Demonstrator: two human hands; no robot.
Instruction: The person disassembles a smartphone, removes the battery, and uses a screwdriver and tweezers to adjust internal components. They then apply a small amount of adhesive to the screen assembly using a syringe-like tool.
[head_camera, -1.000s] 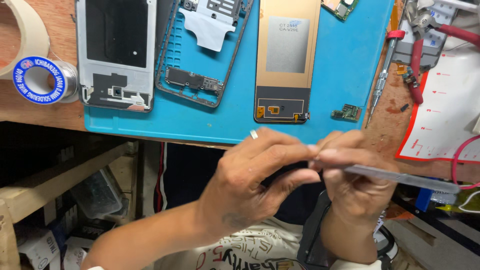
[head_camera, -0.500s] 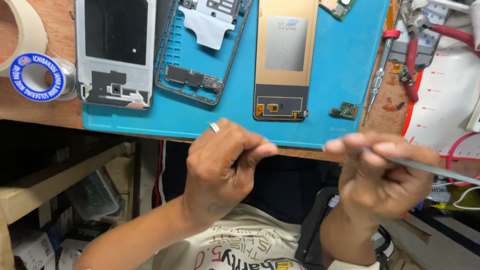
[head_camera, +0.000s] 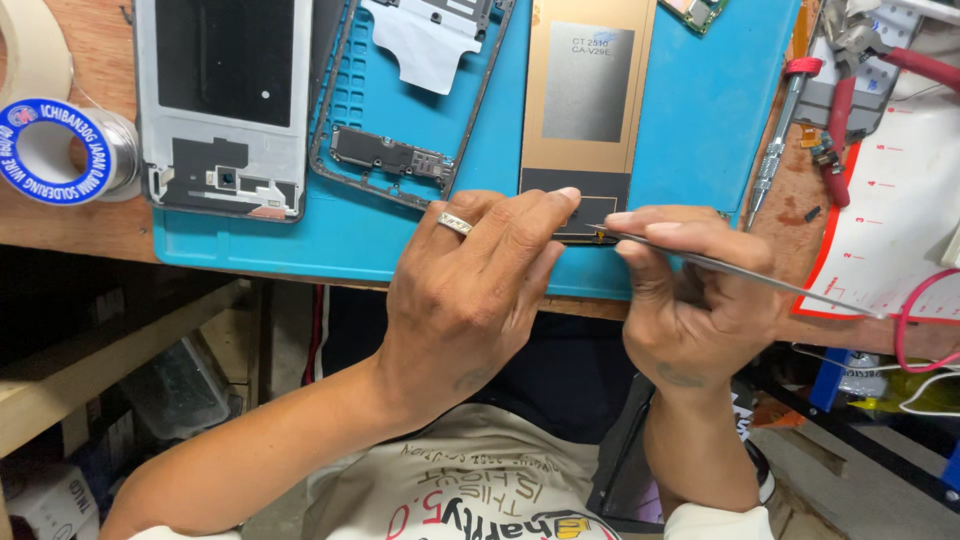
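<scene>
My left hand (head_camera: 470, 290), with a ring on one finger, rests its fingertips on the lower end of a gold-backed phone display panel (head_camera: 585, 110) that lies on a blue work mat (head_camera: 700, 120). My right hand (head_camera: 690, 290) grips thin metal tweezers (head_camera: 740, 270), whose tips touch the panel's bottom edge beside the left fingertips. The panel's lower dark strip is partly hidden by both hands.
On the mat to the left lie a grey phone frame (head_camera: 225, 105) and a dark mid-frame with a small board (head_camera: 400, 110). A solder wire spool (head_camera: 60, 150) sits at the far left. A screwdriver (head_camera: 775, 150), red-handled pliers (head_camera: 850, 90) and a white-and-red sheet (head_camera: 890, 220) lie at the right.
Both hands have moved up from below the table's edge onto the mat. They have come together at the gold panel's lower end, tweezers now touching it.
</scene>
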